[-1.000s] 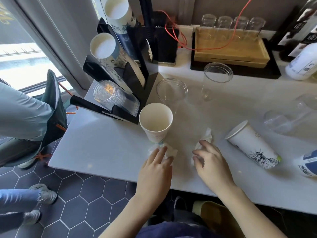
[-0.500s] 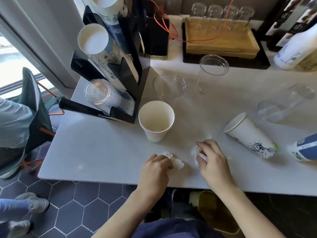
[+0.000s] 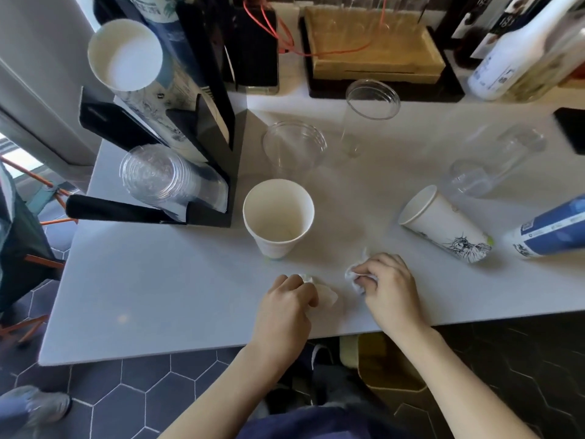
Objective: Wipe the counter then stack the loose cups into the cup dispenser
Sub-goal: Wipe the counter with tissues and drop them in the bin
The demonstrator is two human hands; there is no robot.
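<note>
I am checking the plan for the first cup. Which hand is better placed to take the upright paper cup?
Probably the left hand. It lies just below the upright paper cup, on the cup dispenser's side. The right hand is nearer the lying paper cup. Both hold tissue.

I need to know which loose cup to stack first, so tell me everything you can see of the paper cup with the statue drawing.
The paper cup with the statue drawing lies tipped on its side on the white counter, open mouth toward the left and away from the person, base toward the right. It is white with a rolled rim, a black line drawing of a statue near the base and a green patch at the bottom edge. It looks empty and undented. Neither hand touches it; a blue-printed cup lies just right of it.
</note>
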